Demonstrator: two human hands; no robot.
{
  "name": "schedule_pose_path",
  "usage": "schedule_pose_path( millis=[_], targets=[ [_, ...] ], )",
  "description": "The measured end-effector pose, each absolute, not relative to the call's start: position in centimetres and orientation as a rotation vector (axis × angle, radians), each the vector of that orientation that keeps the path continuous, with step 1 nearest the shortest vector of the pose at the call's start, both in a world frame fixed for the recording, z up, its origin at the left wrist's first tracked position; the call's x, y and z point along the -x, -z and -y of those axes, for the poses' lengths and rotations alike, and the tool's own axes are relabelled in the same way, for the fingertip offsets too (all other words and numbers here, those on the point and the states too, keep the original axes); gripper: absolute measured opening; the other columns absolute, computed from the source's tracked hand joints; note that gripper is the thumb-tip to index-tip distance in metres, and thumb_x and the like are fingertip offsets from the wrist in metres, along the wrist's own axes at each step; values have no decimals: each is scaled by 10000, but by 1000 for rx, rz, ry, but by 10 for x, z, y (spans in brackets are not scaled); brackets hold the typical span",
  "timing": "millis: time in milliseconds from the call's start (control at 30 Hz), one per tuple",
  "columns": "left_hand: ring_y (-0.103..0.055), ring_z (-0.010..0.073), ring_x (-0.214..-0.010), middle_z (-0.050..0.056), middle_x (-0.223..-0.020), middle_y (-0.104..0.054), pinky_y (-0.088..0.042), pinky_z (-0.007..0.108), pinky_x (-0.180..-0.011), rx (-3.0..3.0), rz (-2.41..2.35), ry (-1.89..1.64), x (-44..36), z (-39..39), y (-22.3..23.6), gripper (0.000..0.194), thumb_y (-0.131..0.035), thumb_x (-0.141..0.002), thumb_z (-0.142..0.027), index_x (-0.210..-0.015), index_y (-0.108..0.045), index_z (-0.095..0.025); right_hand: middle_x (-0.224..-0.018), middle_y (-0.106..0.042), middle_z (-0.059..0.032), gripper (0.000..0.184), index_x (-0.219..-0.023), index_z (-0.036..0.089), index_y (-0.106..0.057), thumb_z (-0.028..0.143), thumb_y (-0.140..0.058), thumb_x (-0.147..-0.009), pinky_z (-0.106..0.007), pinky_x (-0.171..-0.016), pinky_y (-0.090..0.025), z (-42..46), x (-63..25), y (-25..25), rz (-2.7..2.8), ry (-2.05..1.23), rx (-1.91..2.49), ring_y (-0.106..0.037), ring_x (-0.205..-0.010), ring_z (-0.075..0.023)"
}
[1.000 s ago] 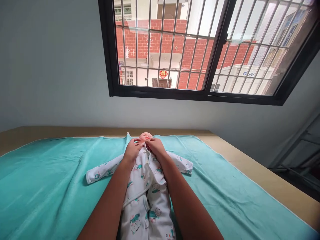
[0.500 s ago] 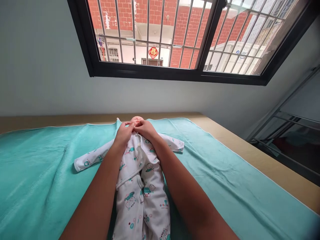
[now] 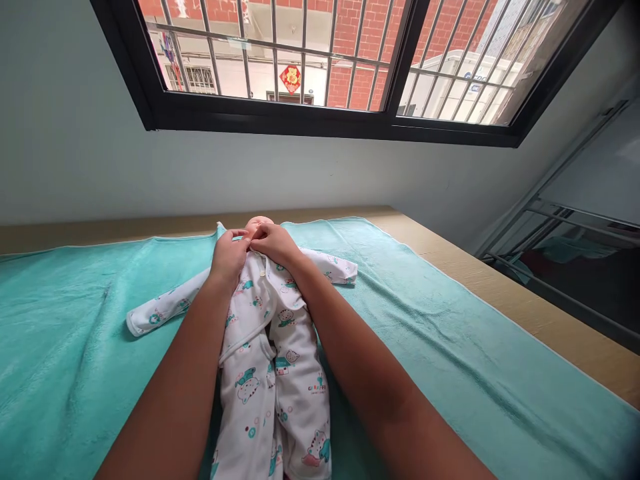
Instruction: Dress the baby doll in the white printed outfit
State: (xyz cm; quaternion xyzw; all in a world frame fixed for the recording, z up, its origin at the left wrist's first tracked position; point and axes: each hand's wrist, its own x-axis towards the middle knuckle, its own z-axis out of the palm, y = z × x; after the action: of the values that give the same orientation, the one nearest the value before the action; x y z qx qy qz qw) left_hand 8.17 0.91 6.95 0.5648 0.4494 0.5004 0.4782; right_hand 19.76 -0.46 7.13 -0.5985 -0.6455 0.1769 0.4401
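Observation:
A baby-sized figure, doll or infant I cannot tell, lies on its back with its head [image 3: 259,221] at the far end. It wears a white printed baby romper [image 3: 300,373] with long sleeves spread out to both sides. At the neck, my left hand [image 3: 231,255] pinches the romper's collar from the left. My right hand [image 3: 274,243] meets it there, fingers closed on the collar's other side. The fingertips nearly touch and hide the neck and any fastener between them. Lower down, the romper's front overlap hangs partly apart.
A turquoise blanket [image 3: 410,347] lies under the figure on a wooden surface [image 3: 450,263]. Behind stands a grey wall [image 3: 320,173] with a black-framed, barred window [image 3: 280,123]. A metal rack or bed frame [image 3: 575,233] is at the right.
The view has tilted down and shifted slightly, so everything sits higher and further left. Both hands stay at the collar, with the right fingers a little more bunched.

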Motion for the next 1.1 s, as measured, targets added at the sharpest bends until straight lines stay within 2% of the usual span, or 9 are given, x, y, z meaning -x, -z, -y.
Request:
schedule_pose_path(
  millis=[200,367,533,833,1100],
  targets=[
    [-591,145,-605,7,-653,-650,-502,248,-633,-1292,-1096,-1186,-80,-6,-73,398,-650,-661,-33,-1045,-615,-130,-805,-620,26,102,-639,190,-593,278,-624,-679,-233,-682,-431,6,-196,-72,1560,-419,1510,-555,-802,-144],
    [-617,157,-622,25,-675,-666,-508,252,-619,-1226,-1064,-1172,-79,-7,-73,421,-628,-676,-15,-1084,-597,-114,-805,-631,30,71,-645,201,-600,260,-630,-671,-239,-693,-445,6,-195,-72,1526,-413,1502,-564,-773,-139],
    [-604,136,-586,21,-679,-669,-494,244,-602,-1131,-1024,-1164,-78,-10,-73,438,-656,-650,-26,-1077,-603,-107,-778,-620,33,78,-646,203,-596,273,-618,-673,-238,-670,-449,6,-196,-73,1534,-446,1520,-565,-756,-140],
    [-601,151,-571,-15,-577,-613,-461,246,-576,-1076,-968,-1182,-77,-19,-65,470,-664,-576,-82,-1041,-606,-119,-691,-594,36,58,-650,197,-560,213,-616,-654,-236,-606,-406,5,-196,-75,1598,-514,1497,-569,-742,-150],
    [-577,139,-548,-14,-554,-617,-441,236,-544,-1067,-980,-1192,-77,-17,-67,457,-656,-541,-92,-993,-598,-132,-699,-565,34,93,-671,197,-543,217,-621,-625,-249,-623,-413,5,-196,-77,1618,-554,1449,-543,-731,-150]
  ],
)
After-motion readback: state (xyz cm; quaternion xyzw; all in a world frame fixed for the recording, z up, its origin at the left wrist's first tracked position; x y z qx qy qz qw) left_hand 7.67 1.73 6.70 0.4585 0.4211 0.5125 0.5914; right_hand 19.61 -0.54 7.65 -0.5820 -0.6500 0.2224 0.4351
